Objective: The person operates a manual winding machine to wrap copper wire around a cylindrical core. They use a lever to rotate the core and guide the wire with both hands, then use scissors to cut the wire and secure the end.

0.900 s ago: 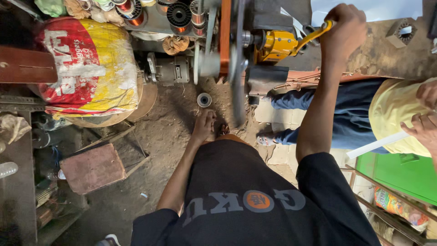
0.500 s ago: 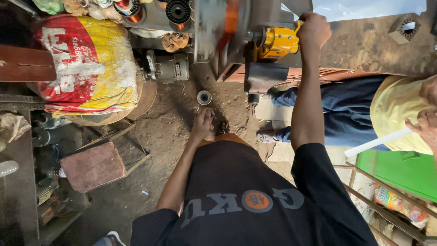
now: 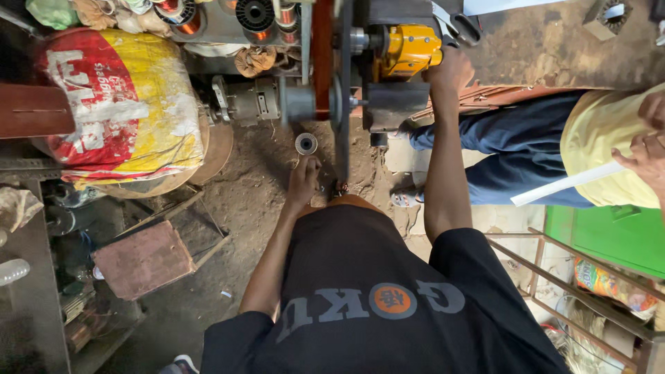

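Right hand (image 3: 449, 69): up at the machine, fingers curled against the yellow motor housing (image 3: 410, 50); whether it actually grips something there I cannot tell, since the palm side is hidden.
Left hand (image 3: 303, 181): down low over the dirt floor (image 3: 256, 187), fingers loosely bent and pointing at the small spool (image 3: 306, 143); it sits just short of the spool, holding nothing that shows.
Small spool: lying on the floor, open end up, right below the grey motor (image 3: 249, 102) and just left of the belt (image 3: 343, 90).
Belt: a dark band running straight down from the machine's top to near the left hand's knuckles.
Red upright bar (image 3: 322, 55): stands just left of the belt, in front of the machine.
Wire reels (image 3: 255, 14): copper-wound, lined up along the top edge, above the grey motor.
Sack (image 3: 125, 104): red and yellow, bulging, resting at the left on a round wooden disc.
Brick-red block (image 3: 144, 259): on the floor at lower left, well apart from both hands.
Other person: sits at right in a yellow shirt (image 3: 609, 149) and blue trousers (image 3: 512, 149), a hand (image 3: 644, 156) on a white strip (image 3: 568, 183).
Green panel (image 3: 609, 235): at the right edge, below that person.
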